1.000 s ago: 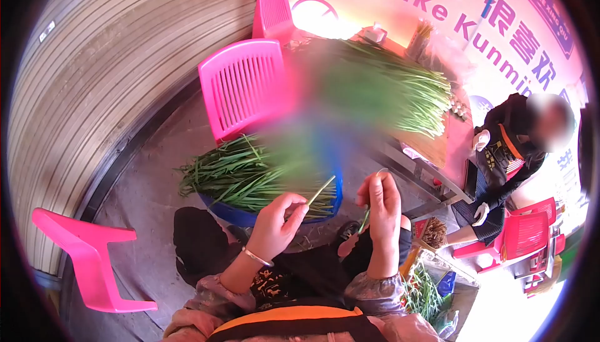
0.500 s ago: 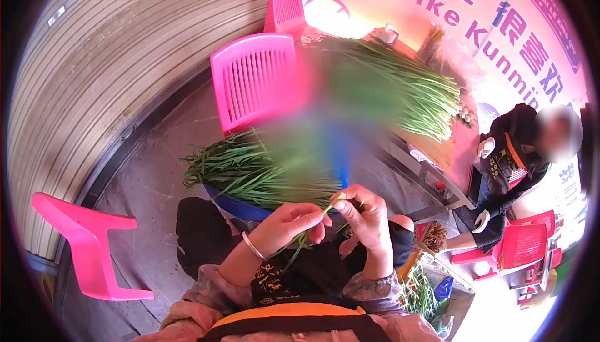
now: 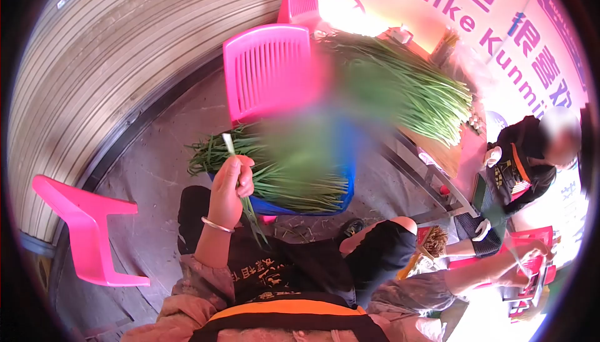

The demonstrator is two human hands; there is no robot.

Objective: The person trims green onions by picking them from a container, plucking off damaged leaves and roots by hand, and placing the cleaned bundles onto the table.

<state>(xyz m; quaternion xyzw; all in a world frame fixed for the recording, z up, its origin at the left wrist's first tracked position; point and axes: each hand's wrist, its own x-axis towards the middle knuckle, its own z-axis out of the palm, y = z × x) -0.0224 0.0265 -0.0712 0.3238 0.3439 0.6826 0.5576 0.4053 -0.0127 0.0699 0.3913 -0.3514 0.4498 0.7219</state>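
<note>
Left hand (image 3: 231, 182) closed on a few green stalks (image 3: 255, 220). Right hand (image 3: 512, 269) extended right, blurred; grip unclear. Large bundle (image 3: 306, 195) left in blue tub (image 3: 351, 187); bench (image 3: 442, 155) pile (image 3: 437, 101) status unclear.

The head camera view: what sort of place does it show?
Perhaps a small eatery: pink slatted plastic chairs, long green stalks heaped on a brown tabletop, and a pink, purple-lettered wall.

Left grip (image 3: 234, 177) raised, fingers (image 3: 245, 184) curled against the thumb; right arm (image 3: 478, 273) stretched far sideways, right grip (image 3: 530, 264) indistinct.
</note>
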